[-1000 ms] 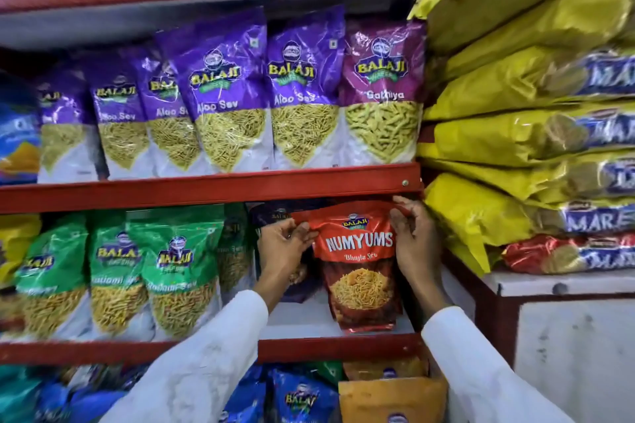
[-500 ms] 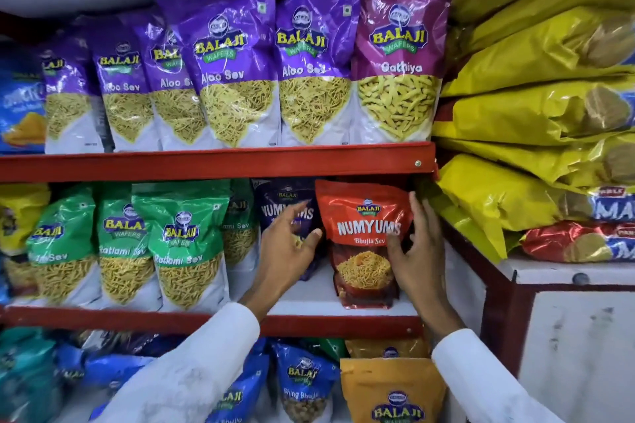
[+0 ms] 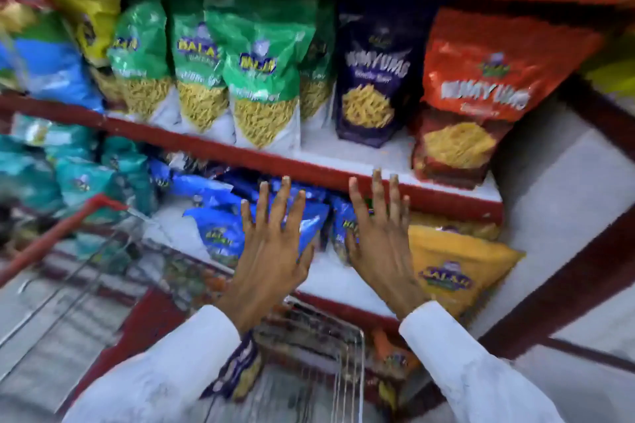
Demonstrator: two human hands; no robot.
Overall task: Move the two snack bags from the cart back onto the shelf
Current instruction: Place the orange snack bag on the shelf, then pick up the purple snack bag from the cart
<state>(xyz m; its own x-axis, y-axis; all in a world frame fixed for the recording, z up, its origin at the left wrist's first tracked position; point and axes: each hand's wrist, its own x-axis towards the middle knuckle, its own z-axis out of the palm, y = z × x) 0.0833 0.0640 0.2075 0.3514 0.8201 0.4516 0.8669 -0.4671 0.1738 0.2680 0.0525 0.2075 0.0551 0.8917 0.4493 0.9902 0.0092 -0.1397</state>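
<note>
One red Numyums bag point(image 3: 481, 93) stands on the shelf point(image 3: 343, 178).
Both my hands, left point(image 3: 271, 251) and right point(image 3: 381, 244), hang released, fingers spread; another bag point(image 3: 237, 371) seems to wait in the cart point(image 3: 347, 354).

Both hands up in front, palms away, backs toward cam, nothing held. Left hand point(image 3: 271, 247): fingers spread wide & straight, tips pointing up, thumb out to the right. Right hand point(image 3: 381, 240): fingers straight, a bit closer together, tips higher than left's, thumb toward the left hand. Hands near each other, not touching. Both forearms in white sleeves, coming up from bottom corners, angled inward. Pic is motion-blurred.
</note>
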